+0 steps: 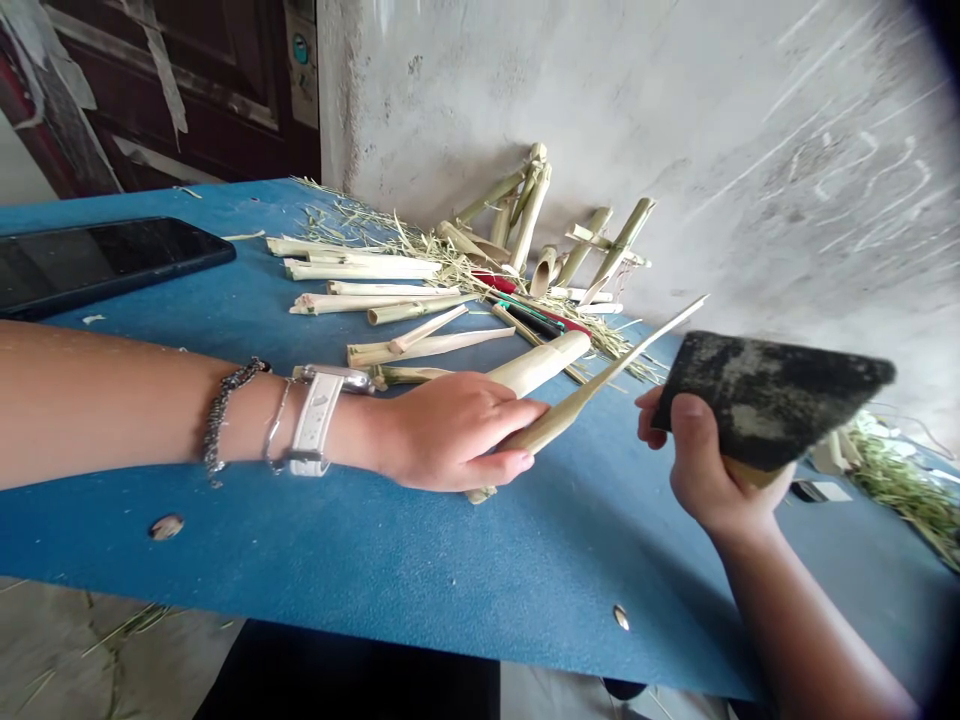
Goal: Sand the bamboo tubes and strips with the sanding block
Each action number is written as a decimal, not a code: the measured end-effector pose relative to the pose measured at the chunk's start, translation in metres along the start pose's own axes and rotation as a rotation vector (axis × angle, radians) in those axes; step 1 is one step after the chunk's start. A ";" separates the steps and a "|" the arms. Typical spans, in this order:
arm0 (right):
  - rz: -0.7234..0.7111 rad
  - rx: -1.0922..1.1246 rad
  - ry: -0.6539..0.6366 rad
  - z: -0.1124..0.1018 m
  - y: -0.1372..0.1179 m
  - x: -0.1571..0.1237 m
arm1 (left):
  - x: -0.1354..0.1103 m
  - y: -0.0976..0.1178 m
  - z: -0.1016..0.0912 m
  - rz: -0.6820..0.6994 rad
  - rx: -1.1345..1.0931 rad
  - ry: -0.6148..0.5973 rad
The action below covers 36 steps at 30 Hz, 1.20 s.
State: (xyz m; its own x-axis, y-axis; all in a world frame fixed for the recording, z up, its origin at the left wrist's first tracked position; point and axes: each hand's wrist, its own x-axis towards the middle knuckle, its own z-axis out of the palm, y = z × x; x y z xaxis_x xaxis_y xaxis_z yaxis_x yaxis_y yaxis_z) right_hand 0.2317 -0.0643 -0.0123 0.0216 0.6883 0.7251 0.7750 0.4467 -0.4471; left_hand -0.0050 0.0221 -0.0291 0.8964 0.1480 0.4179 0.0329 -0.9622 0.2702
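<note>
My left hand (457, 430), wearing a white-strapped watch and bracelets, is closed around a pale strip of split bamboo (570, 410). The strip tapers to a thin point up and to the right. Beneath that hand lies a thicker bamboo tube (551, 365); whether the fingers also grip it is hidden. Raised off the table at the right, my right hand (720, 470) is shut on a flat black sanding pad (772, 395) with pale worn patches and a yellowish part below. The pad and the strip are apart.
Several bamboo pieces (367, 268) lie on the blue table (375, 560). Behind them, bamboo frames (531, 215) lean by the grey wall, among shavings and a red-and-black tool (532, 318). A black phone (112, 260) lies at left; more shavings (907, 490) at right.
</note>
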 end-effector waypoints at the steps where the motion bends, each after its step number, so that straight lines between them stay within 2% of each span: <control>1: -0.048 -0.034 -0.038 -0.001 0.001 -0.002 | 0.000 0.001 -0.001 0.011 -0.007 -0.003; 5: -0.224 -0.144 -0.186 -0.003 0.003 -0.004 | 0.000 0.003 -0.004 0.028 -0.027 -0.008; 15: -0.696 -0.167 -0.329 0.011 -0.019 0.008 | -0.002 -0.002 0.001 0.016 -0.080 0.049; 17: -0.714 -0.191 -0.295 0.012 -0.018 0.008 | -0.001 -0.002 0.000 0.001 -0.101 0.055; 21: -0.696 -0.266 -0.135 0.011 -0.016 0.009 | 0.000 0.000 -0.003 -0.009 -0.154 0.034; 22: -0.702 -0.258 -0.150 0.012 -0.017 0.008 | 0.000 0.001 -0.004 -0.005 -0.168 0.027; 27: -0.757 -0.199 -0.412 0.018 -0.026 0.001 | 0.001 0.000 -0.004 0.007 -0.166 0.025; 32: -0.790 -0.257 -0.363 0.019 -0.029 -0.004 | 0.000 -0.004 0.000 0.033 -0.088 0.074; 36: -0.822 -0.398 -0.352 0.018 -0.032 -0.005 | 0.000 -0.004 0.001 0.032 -0.066 0.092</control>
State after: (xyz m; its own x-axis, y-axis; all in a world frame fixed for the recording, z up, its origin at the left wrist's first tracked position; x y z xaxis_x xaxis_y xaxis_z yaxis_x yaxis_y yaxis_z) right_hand 0.1960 -0.0716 -0.0107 -0.7601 0.4094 0.5047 0.6223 0.6822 0.3839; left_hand -0.0049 0.0262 -0.0307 0.8522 0.1407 0.5040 -0.0268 -0.9501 0.3107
